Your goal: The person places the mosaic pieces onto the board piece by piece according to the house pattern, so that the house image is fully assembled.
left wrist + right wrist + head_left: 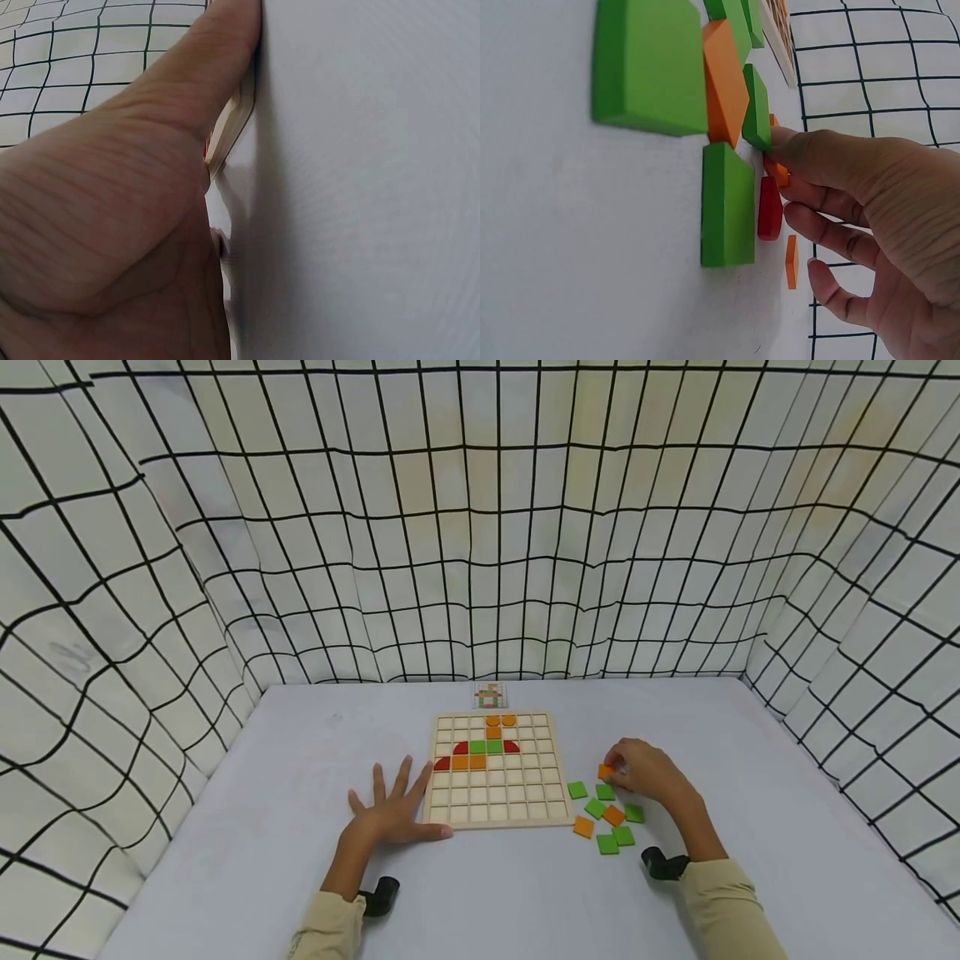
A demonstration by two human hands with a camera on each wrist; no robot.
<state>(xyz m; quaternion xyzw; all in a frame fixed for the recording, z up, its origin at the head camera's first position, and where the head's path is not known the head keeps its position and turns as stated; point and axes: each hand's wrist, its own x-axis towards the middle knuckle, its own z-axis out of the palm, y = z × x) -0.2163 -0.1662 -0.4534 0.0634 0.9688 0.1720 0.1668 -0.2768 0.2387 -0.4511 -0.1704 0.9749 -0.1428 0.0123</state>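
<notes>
The right hand (643, 768) has its thumb and forefinger together in a pinch on an orange tile (604, 772), the other fingers loosely bent. Whether that tile touches the surface (262, 852) or hangs just above it, I cannot tell.

The tile looks like painted wood: probably very light, stiff and hard to break. Its flat faces seem smooth and could slip under a fingertip, so two opposite side edges are the better hold. They look thick enough for thumb and forefinger, and a grip there would leave the underside free.

Green tiles (633, 813) lie just beside the right hand, toward the person and to its left, with more orange among them; some touch or nearly touch, so a careless pinch could nudge a neighbour. A red tile (770, 210) lies near the fingers of this hand.

The left hand (392, 814) has its fingers straight and spread apart, the forefinger beside the near left corner of the board (495, 825) and the thumb along its front edge. The board, to that hand's right, seems thin, rigid and light enough to slide if pushed; its frame is the place to steady it, clear of the loose pieces.
</notes>
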